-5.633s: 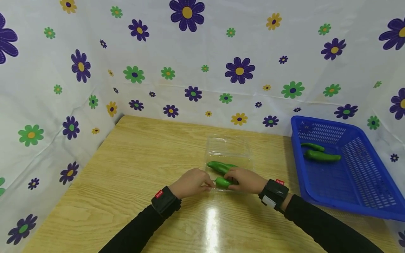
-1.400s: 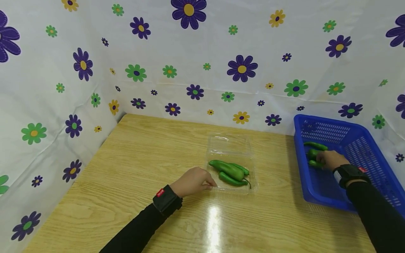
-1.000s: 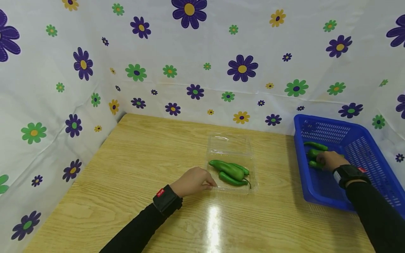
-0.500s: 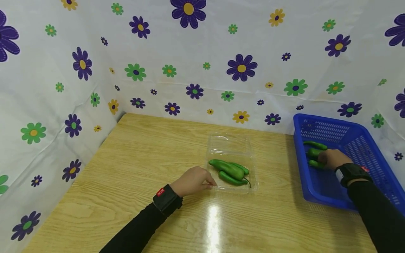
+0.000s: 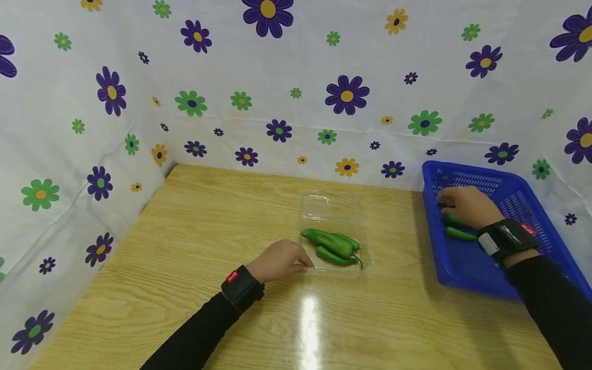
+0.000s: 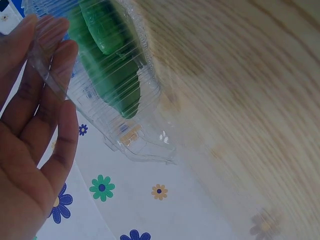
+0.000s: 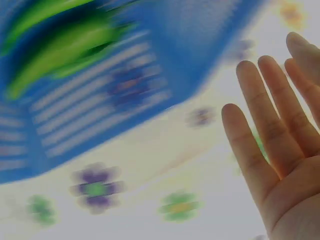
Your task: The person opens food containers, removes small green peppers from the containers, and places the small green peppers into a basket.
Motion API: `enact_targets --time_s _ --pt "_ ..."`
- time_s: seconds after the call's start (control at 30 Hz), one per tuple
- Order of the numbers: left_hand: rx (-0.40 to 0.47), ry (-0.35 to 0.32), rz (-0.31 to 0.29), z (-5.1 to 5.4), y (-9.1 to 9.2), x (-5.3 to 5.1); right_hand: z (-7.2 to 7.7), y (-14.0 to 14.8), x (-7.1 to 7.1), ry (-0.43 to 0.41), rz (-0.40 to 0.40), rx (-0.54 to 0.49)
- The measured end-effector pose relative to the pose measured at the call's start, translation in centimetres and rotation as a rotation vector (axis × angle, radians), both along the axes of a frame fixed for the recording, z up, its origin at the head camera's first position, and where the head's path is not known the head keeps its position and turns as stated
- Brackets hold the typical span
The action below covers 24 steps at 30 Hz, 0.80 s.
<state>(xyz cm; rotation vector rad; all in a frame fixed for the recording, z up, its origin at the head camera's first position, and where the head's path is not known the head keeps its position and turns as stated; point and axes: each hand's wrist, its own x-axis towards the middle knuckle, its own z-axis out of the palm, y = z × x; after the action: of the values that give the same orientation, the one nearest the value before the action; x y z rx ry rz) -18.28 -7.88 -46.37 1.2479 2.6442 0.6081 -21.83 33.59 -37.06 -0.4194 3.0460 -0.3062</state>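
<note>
My left hand (image 5: 279, 260) pinches the near left edge of a clear plastic clamshell box (image 5: 365, 272), whose lid (image 5: 330, 205) lies back unfolded. In the left wrist view, the thumb and fingers grip the thin rim. Inside the box lie a large green pepper (image 5: 330, 243) and two thinner ones. My right hand (image 5: 472, 205) is over the blue basket (image 5: 439, 257) at its left side. In the right wrist view, its fingers are extended and hold nothing. Green peppers (image 5: 460, 234) lie below it, partly hidden by the hand.
Both stand on a wood-grain table (image 5: 222, 216). The basket has raised, slotted walls and sits at the right. A white flowered cloth (image 5: 296, 118) hangs behind and along the sides.
Earlier my right hand was at the box with a pepper, then among the basket's peppers. Now it has risen and shifted left and back above them. My left hand stays at the box.
</note>
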Motion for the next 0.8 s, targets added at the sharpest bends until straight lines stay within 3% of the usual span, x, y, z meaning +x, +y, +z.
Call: enact_targets --time_s 0.17,0.33,0.43,0.6,0.8 --pt "0.005 -0.004 -0.007 -0.1 0.0 -0.1 0.4 -6.7 1.6 0.053 0.143 -0.001" --pt "0.005 0.002 -0.01 -0.2 -0.1 -0.2 -0.9 -12.3 2.9 0.085 0.352 -0.021" --pt "0.003 0.01 -0.009 -0.2 -0.2 -0.4 -1.9 -15.3 3.4 0.077 0.429 -0.019" --pt "-0.003 0.005 -0.02 -0.2 -0.1 -0.5 -4.4 -18.6 3.8 0.017 0.491 0.029" --pt "-0.006 -0.008 -0.02 -0.2 0.0 -0.4 -6.5 -19.7 3.8 -0.014 0.519 0.079"
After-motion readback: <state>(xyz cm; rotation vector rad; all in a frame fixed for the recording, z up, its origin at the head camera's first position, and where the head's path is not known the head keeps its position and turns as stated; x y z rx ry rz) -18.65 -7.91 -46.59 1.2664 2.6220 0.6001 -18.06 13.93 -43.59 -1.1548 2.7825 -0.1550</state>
